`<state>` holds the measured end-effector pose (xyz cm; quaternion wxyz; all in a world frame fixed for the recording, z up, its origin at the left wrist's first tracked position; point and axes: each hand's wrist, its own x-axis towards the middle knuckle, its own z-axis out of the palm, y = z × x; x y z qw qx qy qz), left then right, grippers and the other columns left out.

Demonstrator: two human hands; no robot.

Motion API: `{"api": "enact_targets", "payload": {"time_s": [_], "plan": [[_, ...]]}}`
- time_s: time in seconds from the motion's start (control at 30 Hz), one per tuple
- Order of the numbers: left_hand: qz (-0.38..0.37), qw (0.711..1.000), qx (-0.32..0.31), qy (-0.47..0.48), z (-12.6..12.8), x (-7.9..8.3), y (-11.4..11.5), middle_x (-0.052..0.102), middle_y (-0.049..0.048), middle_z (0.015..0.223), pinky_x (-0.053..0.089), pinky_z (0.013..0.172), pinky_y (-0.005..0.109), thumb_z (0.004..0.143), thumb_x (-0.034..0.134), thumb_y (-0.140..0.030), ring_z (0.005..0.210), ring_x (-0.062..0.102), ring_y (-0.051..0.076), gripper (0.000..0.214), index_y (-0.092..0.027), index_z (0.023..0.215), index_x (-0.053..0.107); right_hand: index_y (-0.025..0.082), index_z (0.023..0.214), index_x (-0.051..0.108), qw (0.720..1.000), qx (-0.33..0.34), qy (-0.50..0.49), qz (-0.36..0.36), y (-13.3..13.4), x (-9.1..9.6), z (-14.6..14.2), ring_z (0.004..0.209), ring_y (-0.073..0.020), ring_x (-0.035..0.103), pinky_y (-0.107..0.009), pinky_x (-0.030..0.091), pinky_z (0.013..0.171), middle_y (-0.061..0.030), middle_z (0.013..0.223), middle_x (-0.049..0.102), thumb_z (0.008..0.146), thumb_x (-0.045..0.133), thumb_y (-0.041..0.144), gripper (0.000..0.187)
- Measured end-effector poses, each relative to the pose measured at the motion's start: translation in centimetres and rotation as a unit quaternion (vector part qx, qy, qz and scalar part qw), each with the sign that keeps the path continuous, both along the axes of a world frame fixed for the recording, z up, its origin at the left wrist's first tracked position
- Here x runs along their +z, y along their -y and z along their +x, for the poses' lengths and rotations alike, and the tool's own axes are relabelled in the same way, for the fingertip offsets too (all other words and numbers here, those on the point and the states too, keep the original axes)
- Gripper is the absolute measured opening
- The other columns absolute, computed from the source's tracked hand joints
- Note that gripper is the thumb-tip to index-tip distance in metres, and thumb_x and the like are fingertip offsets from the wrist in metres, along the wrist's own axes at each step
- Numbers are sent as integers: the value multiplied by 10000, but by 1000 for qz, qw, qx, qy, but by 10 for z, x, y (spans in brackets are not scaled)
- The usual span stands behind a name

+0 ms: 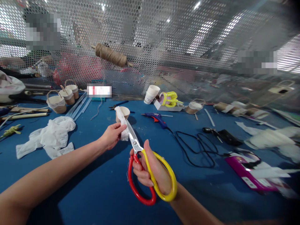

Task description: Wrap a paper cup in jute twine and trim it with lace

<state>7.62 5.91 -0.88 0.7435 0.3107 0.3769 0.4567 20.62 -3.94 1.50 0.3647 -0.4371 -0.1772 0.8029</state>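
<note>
My right hand (150, 168) is wrapped round the handles of a large pair of scissors (134, 142), one handle red and the other yellow. Their blades point away from me and lie along a strip of white gauze (124, 133). With thumb and fingers my left hand (113, 135) pinches that strip beside the blades. Just beyond the fingers stands a small paper cup (126, 112) with a brownish side, and the strip's upper end covers its left part. Whether the blades have the gauze between them is hard to see.
A blue glue gun (156, 118) lies right of the cup, its black cord (191, 156) looping across the blue table. Crumpled white gauze (52, 136) is at left, below several small handled baskets (57, 104). Behind rises a perforated metal screen (150, 47) with a twine spool (111, 55).
</note>
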Motion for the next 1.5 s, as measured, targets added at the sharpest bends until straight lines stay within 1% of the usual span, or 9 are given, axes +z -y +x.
{"api": "enact_targets", "payload": {"time_s": [0.17,0.33,0.6,0.77,1.13,1.3,1.4,1.5], "plan": [[1,1000,-10,18,-2,3,2,601,-3,542,391,430,185,695,698,-157,421,514,63,105,-91,747,636,189,801,520,1000,8,-18,4,-1,0,1,278,-23,259,-111,198,245,53,446,414,826,102,686,651],[3,999,-19,27,-3,3,1,622,-3,571,396,432,173,682,704,-149,437,531,64,149,-104,809,640,184,818,515,1000,17,-19,4,-2,3,5,318,-31,327,-113,241,276,42,488,441,788,127,732,672],[2,998,-44,35,-3,2,2,648,19,600,405,458,185,675,714,-154,454,546,72,141,-100,786,646,191,851,501,998,39,-38,14,-11,2,11,338,-38,341,-117,244,290,34,511,451,778,134,744,667],[0,998,-51,39,-3,3,2,651,18,604,409,472,189,671,717,-155,461,549,74,139,-104,776,643,192,868,485,999,43,-17,22,-18,4,9,324,-40,324,-113,240,276,37,491,452,796,121,725,650],[7,997,-67,42,-3,1,2,646,30,620,410,516,219,691,700,-155,488,559,91,116,-101,776,642,195,788,482,997,59,26,43,-24,6,8,289,-14,237,-97,214,248,67,453,395,787,190,737,615],[10,997,-72,39,-3,1,2,638,25,608,392,498,212,678,711,-166,475,545,85,133,-100,765,635,192,785,471,996,66,45,50,-27,6,9,282,-12,217,-95,209,242,76,447,380,796,183,726,607],[13,996,-75,37,-3,0,2,640,26,614,393,494,212,674,714,-178,479,550,90,145,-103,762,628,191,794,472,995,65,59,54,-29,5,9,279,-15,220,-98,208,244,74,442,382,807,156,714,612],[16,996,-75,35,-4,-1,2,639,23,617,386,481,204,683,704,-182,474,547,84,141,-105,768,621,192,813,476,994,62,66,58,-31,3,9,291,-17,245,-98,215,259,72,452,397,797,188,725,607]]}}
